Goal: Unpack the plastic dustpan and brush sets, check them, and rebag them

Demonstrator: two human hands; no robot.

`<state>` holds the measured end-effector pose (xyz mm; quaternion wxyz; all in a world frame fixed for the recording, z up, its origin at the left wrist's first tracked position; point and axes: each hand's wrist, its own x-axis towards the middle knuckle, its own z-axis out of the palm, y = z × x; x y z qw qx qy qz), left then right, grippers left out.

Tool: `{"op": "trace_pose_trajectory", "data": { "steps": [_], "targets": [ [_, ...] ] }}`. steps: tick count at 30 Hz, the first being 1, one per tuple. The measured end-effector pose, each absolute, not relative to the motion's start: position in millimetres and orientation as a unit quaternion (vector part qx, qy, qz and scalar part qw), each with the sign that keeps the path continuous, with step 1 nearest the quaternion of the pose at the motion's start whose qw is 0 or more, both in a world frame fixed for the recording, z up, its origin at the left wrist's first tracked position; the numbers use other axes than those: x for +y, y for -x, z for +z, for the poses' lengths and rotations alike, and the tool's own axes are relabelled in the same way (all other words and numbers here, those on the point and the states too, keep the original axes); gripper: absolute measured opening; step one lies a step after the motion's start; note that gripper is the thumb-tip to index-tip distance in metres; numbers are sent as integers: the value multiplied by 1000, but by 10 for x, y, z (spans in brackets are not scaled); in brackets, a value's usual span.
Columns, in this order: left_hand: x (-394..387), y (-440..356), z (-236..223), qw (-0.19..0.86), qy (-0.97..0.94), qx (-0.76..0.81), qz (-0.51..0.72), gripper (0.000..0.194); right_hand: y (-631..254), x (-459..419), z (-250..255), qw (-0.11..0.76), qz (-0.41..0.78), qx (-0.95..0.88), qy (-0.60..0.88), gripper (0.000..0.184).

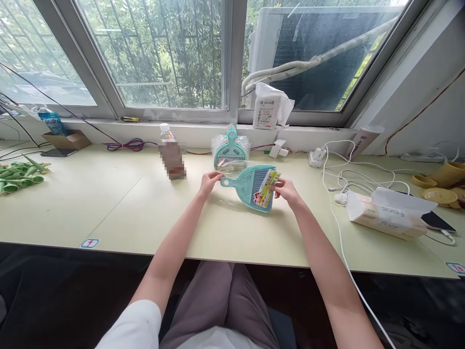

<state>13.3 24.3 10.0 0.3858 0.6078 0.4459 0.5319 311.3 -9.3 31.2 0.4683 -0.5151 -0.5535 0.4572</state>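
Note:
A teal mini dustpan and brush set (pixel 246 186) lies sideways over the table, its handle to the left and its bristles to the right. A yellow-green printed card (pixel 265 190) covers part of the bristles. My left hand (pixel 211 181) is closed at the handle's end, fingertips pinched by the hanging hole. At the other end my right hand (pixel 286 190) grips the bristle edge and the card between thumb and fingers. Just behind, more teal dustpan sets (pixel 231 150) stand in clear plastic wrapping against the sill. Clear film (pixel 227 201) shows beneath the set.
A blurred bottle (pixel 172 157) stands left of the stacked sets. White cables (pixel 330 194) and a tissue pack (pixel 388 215) occupy the right side. Green rolled pieces (pixel 23 177) lie far left. A paper-wrapped box (pixel 268 109) sits on the sill.

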Motion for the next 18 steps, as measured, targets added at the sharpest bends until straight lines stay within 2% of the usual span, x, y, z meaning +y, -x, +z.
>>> {"op": "trace_pose_trajectory", "data": {
  "steps": [5, 9, 11, 13, 15, 18],
  "targets": [
    [342, 153, 73, 269, -502, 591, 571, 24, -3373, 3, 307, 579, 432, -434, 538, 41],
    [181, 88, 198, 87, -481, 663, 567, 47, -3504, 142, 125, 646, 463, -365, 486, 46],
    [56, -59, 307, 43, -505, 641, 577, 54, -3483, 213, 10, 651, 479, -367, 462, 48],
    [-64, -256, 394, 113, -566, 582, 573, 51, -3400, 257, -84, 642, 491, -377, 452, 49],
    [-157, -474, 408, 279, -616, 505, 537, 49, -3273, 249, -128, 619, 507, -391, 455, 49],
    [-223, -750, 269, 500, -606, 407, 466, 63, -3084, 139, -84, 550, 540, -440, 461, 49]
  ]
}}
